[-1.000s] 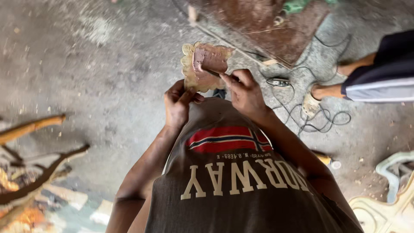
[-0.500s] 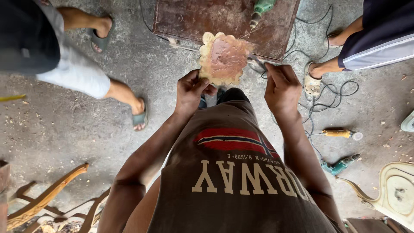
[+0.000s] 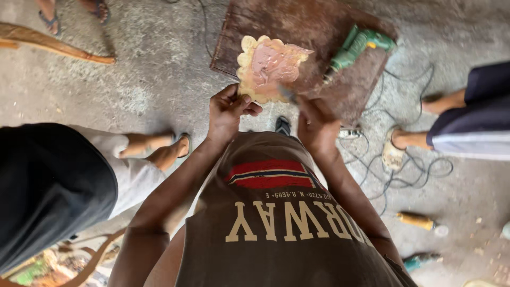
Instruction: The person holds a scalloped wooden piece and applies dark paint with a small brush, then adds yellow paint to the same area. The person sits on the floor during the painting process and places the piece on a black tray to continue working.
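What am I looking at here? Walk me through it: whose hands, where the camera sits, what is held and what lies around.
The camera sits on a person's head and looks straight down, so you see their shirt, both arms and the concrete floor below. There is no machine; the work is done with bare hands. The left hand holds a scalloped carved wooden piece by its lower edge; its face is coated with pinkish paste. The right hand is blurred and grips a small tool against that piece; what kind I cannot tell. Below lie a brown board with a green power drill on it, tangled cables and a curved wooden part. Other people's legs stand left and right.
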